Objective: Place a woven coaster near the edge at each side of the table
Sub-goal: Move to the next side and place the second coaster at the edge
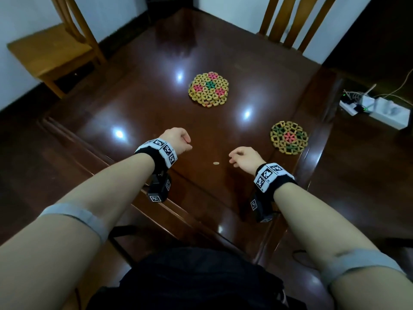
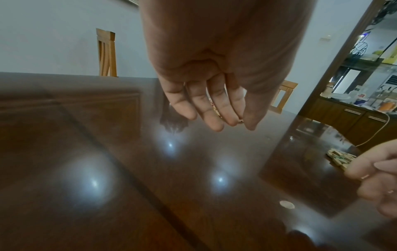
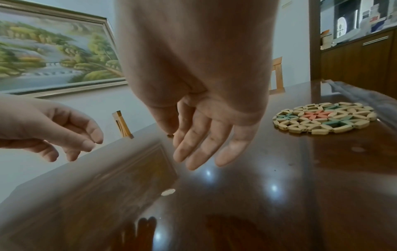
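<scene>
Two round woven coasters lie on the glossy dark wooden table [image 1: 145,104]. The larger coaster [image 1: 209,89] is in the table's middle. The smaller coaster [image 1: 289,137] [image 3: 324,118] lies close to the right edge; only its rim [image 2: 339,158] shows in the left wrist view. My left hand [image 1: 186,142] [image 2: 214,110] hovers above the near middle of the table, its fingers hanging relaxed and holding nothing. My right hand [image 1: 234,157] [image 3: 204,144] hovers a little left of the smaller coaster, fingers loose and empty.
A small coin [image 1: 215,163] [image 3: 168,192] lies between my hands. One wooden chair [image 1: 55,48] stands at the left side and another chair [image 1: 290,21] at the far right. A white power strip [image 1: 380,108] with cables lies on the floor beyond the right edge.
</scene>
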A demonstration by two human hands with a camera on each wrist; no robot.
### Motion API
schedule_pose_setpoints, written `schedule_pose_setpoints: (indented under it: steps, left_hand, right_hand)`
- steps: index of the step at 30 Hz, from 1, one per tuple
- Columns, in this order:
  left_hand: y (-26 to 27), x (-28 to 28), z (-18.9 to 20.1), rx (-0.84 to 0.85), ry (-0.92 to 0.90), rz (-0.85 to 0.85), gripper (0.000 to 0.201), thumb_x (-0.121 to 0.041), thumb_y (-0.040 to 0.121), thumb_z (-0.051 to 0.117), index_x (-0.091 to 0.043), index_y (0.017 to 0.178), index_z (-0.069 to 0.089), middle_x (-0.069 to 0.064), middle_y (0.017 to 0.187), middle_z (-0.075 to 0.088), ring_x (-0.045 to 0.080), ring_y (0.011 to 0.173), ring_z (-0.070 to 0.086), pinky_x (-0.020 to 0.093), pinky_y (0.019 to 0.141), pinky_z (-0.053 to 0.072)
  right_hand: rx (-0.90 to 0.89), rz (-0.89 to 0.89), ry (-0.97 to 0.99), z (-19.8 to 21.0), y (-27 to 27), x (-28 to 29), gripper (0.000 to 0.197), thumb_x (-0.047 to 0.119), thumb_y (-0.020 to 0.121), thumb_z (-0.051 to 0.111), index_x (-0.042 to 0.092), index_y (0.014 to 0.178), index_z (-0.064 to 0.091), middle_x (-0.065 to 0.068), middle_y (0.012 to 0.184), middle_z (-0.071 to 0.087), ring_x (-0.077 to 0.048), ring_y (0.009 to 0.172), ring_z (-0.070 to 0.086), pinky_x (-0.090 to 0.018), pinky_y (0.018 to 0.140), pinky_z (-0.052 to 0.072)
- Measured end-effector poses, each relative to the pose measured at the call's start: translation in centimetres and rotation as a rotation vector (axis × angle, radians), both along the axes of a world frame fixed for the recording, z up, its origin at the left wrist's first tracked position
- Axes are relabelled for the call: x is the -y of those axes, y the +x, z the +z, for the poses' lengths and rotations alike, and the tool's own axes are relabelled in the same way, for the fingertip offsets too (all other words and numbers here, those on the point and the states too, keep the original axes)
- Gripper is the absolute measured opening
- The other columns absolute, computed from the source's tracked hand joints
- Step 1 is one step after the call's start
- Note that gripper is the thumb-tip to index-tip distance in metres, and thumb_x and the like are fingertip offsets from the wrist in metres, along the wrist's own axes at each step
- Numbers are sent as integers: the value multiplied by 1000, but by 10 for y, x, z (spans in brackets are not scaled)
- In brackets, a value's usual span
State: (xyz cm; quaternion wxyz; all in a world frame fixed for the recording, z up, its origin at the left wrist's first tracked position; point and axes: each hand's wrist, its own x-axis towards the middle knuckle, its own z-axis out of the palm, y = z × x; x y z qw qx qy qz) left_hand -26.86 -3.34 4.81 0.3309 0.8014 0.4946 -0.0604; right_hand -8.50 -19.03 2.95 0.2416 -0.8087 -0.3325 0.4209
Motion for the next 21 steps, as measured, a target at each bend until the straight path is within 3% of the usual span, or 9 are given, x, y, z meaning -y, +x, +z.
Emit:
schedule_pose_setpoints:
  steps: [5, 8, 13, 18, 21]
  left_hand:
    - [5, -40, 1, -2, 8, -10, 9, -30, 82, 65, -22, 87, 65, -2, 97, 68, 16, 91, 64, 27, 74, 48]
    - [20, -81, -7, 21, -13, 16, 13, -28, 82, 67, -22, 93, 65, -1, 102, 68, 16, 93, 63, 28, 77, 49]
    - [61, -155, -28, 117, -37, 38, 39, -30, 79, 72, -18, 114, 60, -1, 115, 65, 12, 98, 58, 26, 82, 44]
    - [100, -210, -47, 165, -29, 10, 56, -36, 77, 73, -18, 127, 54, 1, 127, 60, 19, 116, 56, 32, 94, 44]
    - [114, -231, -59, 145, -5, -63, 65, -40, 73, 75, -21, 130, 51, 5, 133, 52, 25, 123, 50, 39, 102, 43]
  right_hand:
    - [-70, -67, 15, -9, 7, -38, 17, 19, 92, 48, 23, 82, 62, 2, 83, 70, -24, 86, 69, -36, 93, 53]
    - [-70, -110, 8, -6, 16, -72, 17, 16, 92, 48, 16, 99, 63, -6, 101, 70, -22, 89, 66, -33, 91, 49]
    - [12, -191, -7, -10, 37, -137, 21, 20, 92, 51, 12, 105, 66, -8, 113, 67, -23, 106, 62, -35, 98, 46]
    - [39, -286, -73, -14, 55, -200, 40, 23, 92, 52, 12, 131, 51, -6, 133, 56, -24, 124, 52, -33, 107, 39]
    - [57, -336, -110, -21, 63, -229, 44, 23, 91, 52, 10, 133, 47, -8, 131, 57, -25, 122, 53, -33, 102, 39]
